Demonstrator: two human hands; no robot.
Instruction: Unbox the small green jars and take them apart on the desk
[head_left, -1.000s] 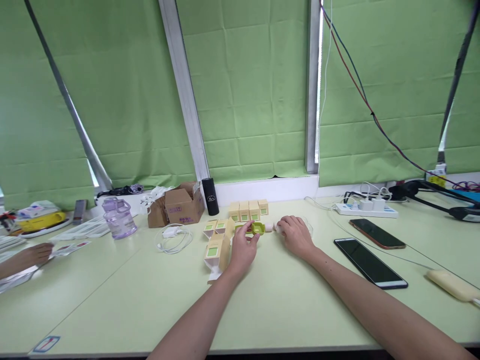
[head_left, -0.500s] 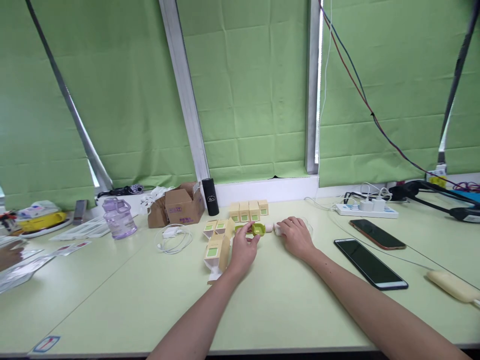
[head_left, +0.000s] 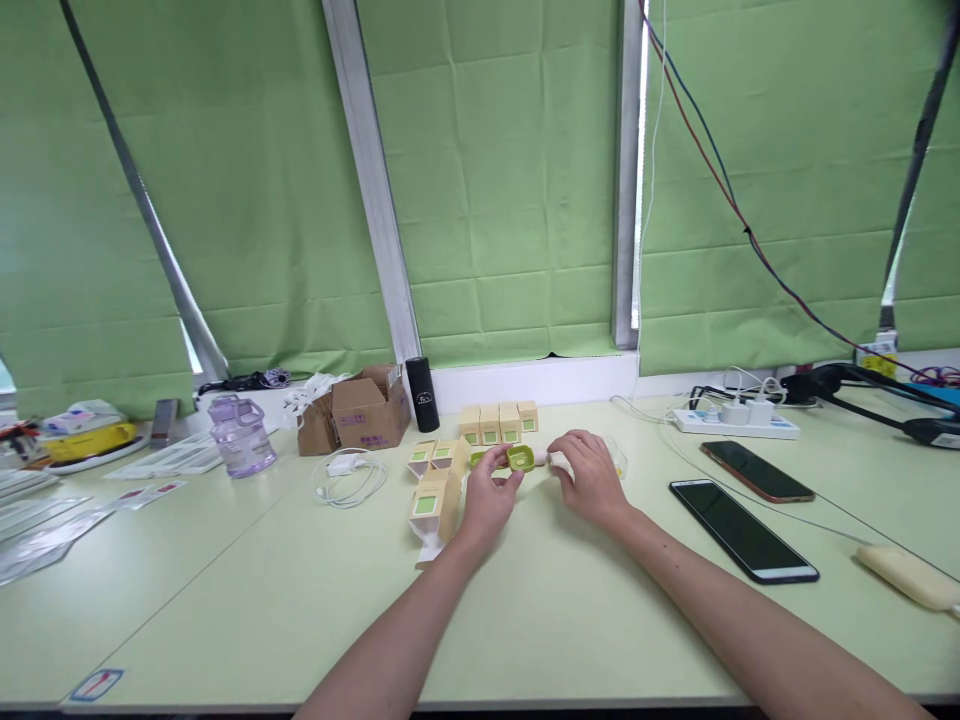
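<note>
My left hand grips a small green square case between thumb and fingers, its hollow side showing. Another green piece peeks out behind those fingers. Just right of the case lies a small pale pink object whose kind I cannot make out. My right hand is curled beside it, fingertips bent around something small and whitish, mostly hidden. Clear round plastic shows past the right knuckles. Several small yellow cartons stand left of my left hand, the nearest with its flap open.
More yellow cartons stand in a row behind my hands. A cardboard box, a black cylinder and a purple jug are at the back left. Two phones and a power strip lie to the right.
The green case has tilted slightly, with its hollow showing more. My right thumb has come into view, lower and apart from the index finger. A co-worker's hand at far left has gone from view.
</note>
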